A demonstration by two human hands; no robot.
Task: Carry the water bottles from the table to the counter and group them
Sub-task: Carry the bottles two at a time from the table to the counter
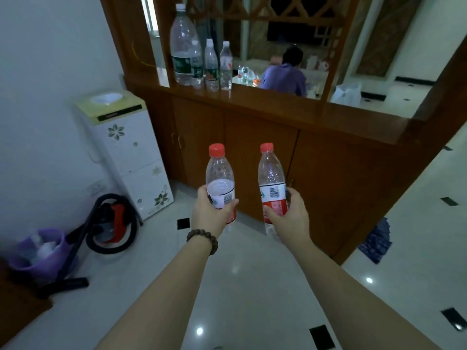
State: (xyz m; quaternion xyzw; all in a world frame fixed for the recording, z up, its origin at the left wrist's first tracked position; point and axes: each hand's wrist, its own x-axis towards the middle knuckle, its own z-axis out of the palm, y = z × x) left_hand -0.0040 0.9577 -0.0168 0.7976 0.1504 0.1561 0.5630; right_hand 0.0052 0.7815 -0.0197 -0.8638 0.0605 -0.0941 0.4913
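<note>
My left hand (211, 214) grips a clear red-capped water bottle (219, 173) around its label, held upright. My right hand (290, 215) grips a second red-capped bottle (271, 178) the same way. Both are held out in front of me, below the wooden counter (278, 102). On the counter's left end stand a large clear bottle (182, 46) with a green label and three small bottles (211, 65) close beside it, all upright.
A white water dispenser (126, 152) stands against the left wall, with a red vacuum cleaner (111, 221) and a purple bin (38, 251) on the floor beside it. Beyond the counter's opening sits a person in purple (285, 77). A dark blue bag (376, 241) lies at right.
</note>
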